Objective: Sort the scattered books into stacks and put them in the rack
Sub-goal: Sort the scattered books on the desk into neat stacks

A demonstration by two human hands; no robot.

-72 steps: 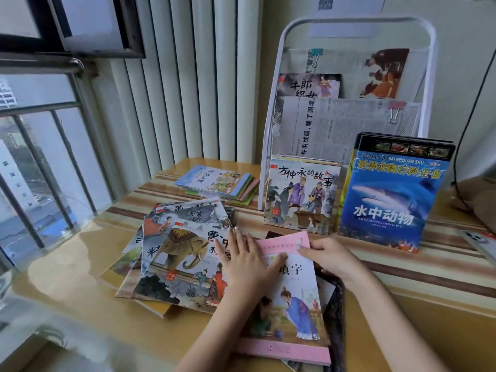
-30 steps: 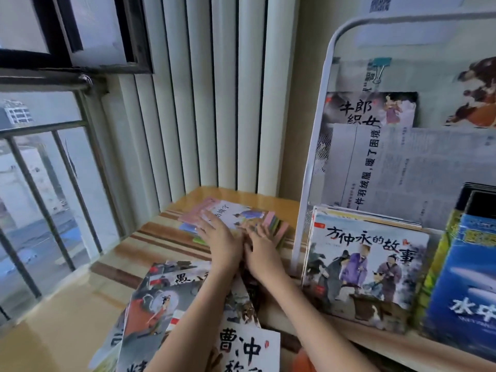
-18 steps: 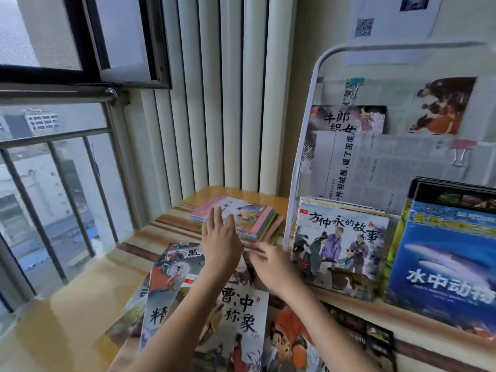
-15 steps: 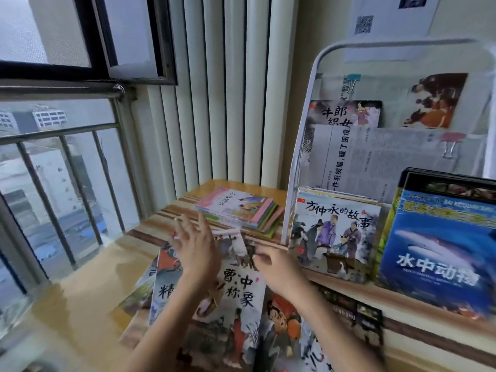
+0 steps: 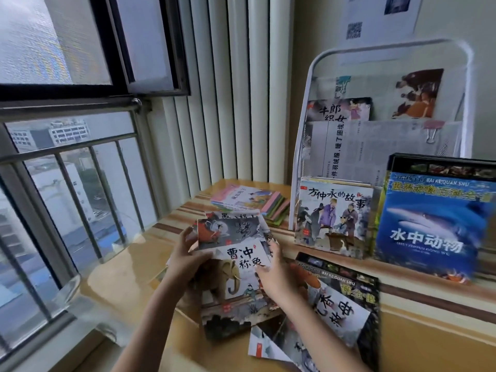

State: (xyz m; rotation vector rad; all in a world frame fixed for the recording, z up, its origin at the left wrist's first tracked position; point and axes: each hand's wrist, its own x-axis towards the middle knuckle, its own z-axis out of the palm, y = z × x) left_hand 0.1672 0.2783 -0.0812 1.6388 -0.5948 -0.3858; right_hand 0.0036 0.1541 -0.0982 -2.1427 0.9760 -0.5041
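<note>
Books (image 5: 236, 253) from the scattered pile sit gathered between both hands, lifted a little off the table (image 5: 128, 285). On their left edge the left hand (image 5: 185, 260) grips the bundle, thumb on the top cover. On the right edge the right hand (image 5: 271, 275) holds them too, though blur makes it hard to tell how far its fingers curl under. Just beyond the grip lies a finished flat stack (image 5: 249, 204); further right stands the white rack (image 5: 386, 135), already holding an upright storybook (image 5: 332, 213) and a blue shark book (image 5: 432, 221). Right of the grip, loose books (image 5: 341, 307) remain. The step in hand looks like squaring a stack; next it needs even edges, then a firm two-handed carry to the rack.
</note>
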